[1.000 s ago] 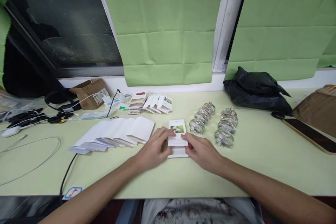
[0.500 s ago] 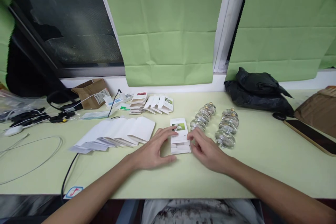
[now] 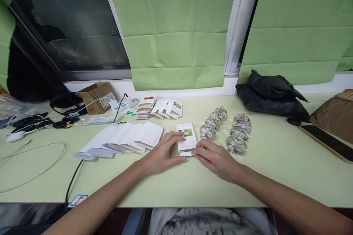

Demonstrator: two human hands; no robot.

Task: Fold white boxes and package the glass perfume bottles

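Note:
A small white flat carton [image 3: 186,136] with a green picture lies on the pale green table [image 3: 176,183], folded short at its near end. My left hand [image 3: 162,156] presses its left edge with the fingertips. My right hand [image 3: 215,158] holds the near right corner with fingers and thumb. Right of the carton stand two rows of clear glass bottles [image 3: 236,132] with gold caps. To the left lies a fanned row of white flat cartons [image 3: 124,137].
A second fan of printed cartons [image 3: 160,108] lies farther back. A brown cardboard box [image 3: 96,97], cables [image 3: 33,161] and black gear sit at the left. A black bag [image 3: 271,93] lies against the window ledge; a phone [image 3: 327,141] and a brown packet [image 3: 335,112] are at the right.
The carton's near flap has been folded in, so it looks shorter now. Both hands shifted slightly away from me along with it.

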